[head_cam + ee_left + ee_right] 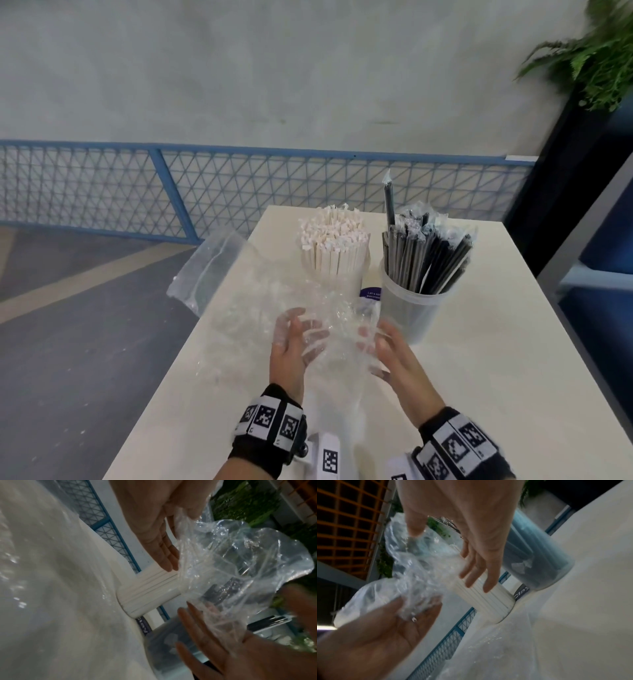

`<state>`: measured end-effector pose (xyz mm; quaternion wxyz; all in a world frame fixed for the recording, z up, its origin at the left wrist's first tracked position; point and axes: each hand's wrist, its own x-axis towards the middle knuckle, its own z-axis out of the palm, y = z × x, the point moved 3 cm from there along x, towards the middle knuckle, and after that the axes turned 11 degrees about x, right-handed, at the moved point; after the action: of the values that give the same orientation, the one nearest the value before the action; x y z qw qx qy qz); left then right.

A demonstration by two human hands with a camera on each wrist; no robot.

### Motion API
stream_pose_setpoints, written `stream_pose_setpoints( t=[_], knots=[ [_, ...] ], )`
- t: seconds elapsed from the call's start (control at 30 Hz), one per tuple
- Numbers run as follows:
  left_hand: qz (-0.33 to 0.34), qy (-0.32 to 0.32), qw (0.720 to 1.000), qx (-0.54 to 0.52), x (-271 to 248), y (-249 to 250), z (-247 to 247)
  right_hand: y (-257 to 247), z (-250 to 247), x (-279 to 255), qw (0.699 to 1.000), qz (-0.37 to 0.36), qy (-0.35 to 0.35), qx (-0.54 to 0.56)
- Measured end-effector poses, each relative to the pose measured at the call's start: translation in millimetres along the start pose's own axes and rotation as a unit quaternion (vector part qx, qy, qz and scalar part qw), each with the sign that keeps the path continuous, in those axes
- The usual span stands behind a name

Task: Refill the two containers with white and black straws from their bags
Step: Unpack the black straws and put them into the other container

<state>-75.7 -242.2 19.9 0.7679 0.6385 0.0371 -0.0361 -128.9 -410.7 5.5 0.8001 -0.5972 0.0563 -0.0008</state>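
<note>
A crumpled clear plastic bag (339,329) hangs above the table between my two palms. My left hand (296,339) touches its left side with straight, spread fingers. My right hand (385,346) touches its right side the same way, thumb on the plastic. Just behind the bag stands a container packed with white straws (334,246). To its right, a clear tub (411,308) holds black wrapped straws (428,253). In the wrist views the bag (240,561) (419,563) looks empty, in front of the white straws (150,592) (484,599).
A second clear bag (209,270) lies flat at the cream table's (496,359) left side, partly overhanging the edge. A purple label (370,294) sits between the containers. A blue mesh fence (239,185) runs behind, and a plant (596,58) stands at the far right.
</note>
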Motion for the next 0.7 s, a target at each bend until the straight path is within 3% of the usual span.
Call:
stream_pose_setpoints(
  t=[0.07, 0.17, 0.23, 0.27, 0.33, 0.37, 0.43, 0.5, 0.63, 0.7],
  knots=[
    [-0.008, -0.008, 0.999, 0.039, 0.4, -6.4, -9.2, 1.3, 5.1, -0.2, 0.999, 0.004, 0.005, -0.032],
    [-0.049, -0.012, 0.995, 0.085, -1.8, -16.8, -16.5, 3.9, 9.5, 1.9, 0.985, -0.045, 0.092, -0.141],
    [-0.066, 0.079, 0.985, 0.135, -4.6, -16.9, -28.7, 10.5, 10.2, 2.4, 0.980, -0.039, 0.120, -0.152],
    [-0.041, 0.148, 0.975, 0.162, -6.2, -10.5, -38.6, 14.5, 8.6, 2.4, 0.981, -0.023, 0.126, -0.149],
    [0.051, 0.244, 0.933, 0.258, -9.5, 8.6, -58.9, 20.7, 4.9, 1.4, 0.983, 0.018, 0.125, -0.135],
    [0.096, 0.255, 0.906, 0.323, -8.2, 15.1, -67.9, 22.6, 4.2, 0.6, 0.984, 0.034, 0.116, -0.127],
    [0.137, 0.207, 0.849, 0.466, -0.8, 22.4, -76.8, 25.2, 5.9, -1.0, 0.987, 0.055, 0.088, -0.126],
    [0.119, 0.136, 0.826, 0.534, 7.2, 20.6, -79.3, 29.1, 10.1, -1.7, 0.989, 0.072, 0.062, -0.116],
    [0.029, 0.134, 0.904, 0.406, 21.0, 8.9, -85.5, 34.1, 18.8, -2.7, 0.993, 0.085, 0.037, -0.079],
    [-0.004, 0.158, 0.910, 0.383, 28.6, 2.3, -91.8, 32.9, 20.4, -2.9, 0.994, 0.077, 0.028, -0.075]
  ],
)
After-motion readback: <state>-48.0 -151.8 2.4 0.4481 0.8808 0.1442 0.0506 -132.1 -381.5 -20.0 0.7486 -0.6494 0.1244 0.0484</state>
